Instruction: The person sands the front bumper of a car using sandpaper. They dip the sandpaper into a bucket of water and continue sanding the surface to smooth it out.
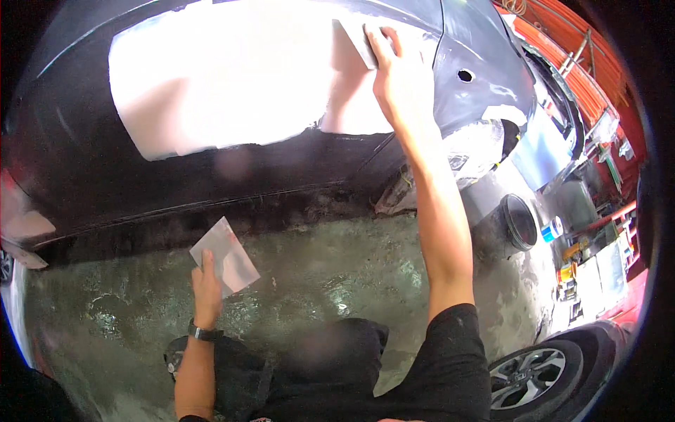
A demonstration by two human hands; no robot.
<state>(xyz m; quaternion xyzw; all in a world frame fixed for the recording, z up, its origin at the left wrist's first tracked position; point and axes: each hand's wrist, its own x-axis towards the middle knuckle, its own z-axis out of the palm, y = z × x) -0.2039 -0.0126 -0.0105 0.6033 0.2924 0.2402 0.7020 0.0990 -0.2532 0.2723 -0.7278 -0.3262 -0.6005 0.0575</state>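
Ahead of me is a dark car side panel [232, 176] with a broad patch of whitish body filler [232, 77] across it. At the upper right part of that patch, my right hand [399, 81] grips a thin flat spreader [357, 43], tilted and up against the panel. Lower and to the left, my left hand [206, 287] is closed on a square, light-coloured flat plate [238, 266], held above the floor, away from the car. Faint pinkish smears show near the plate's upper corner. Around my left wrist is a dark watch [204, 331].
A round hole [465, 75] sits in the dark panel right of the patch. Clear plastic [474, 149] covers the wheel area. A black bucket [520, 224] and a blue-and-white can [552, 229] stand on the wet-looking floor [330, 267]. Another car's wheel [527, 376] is at lower right.
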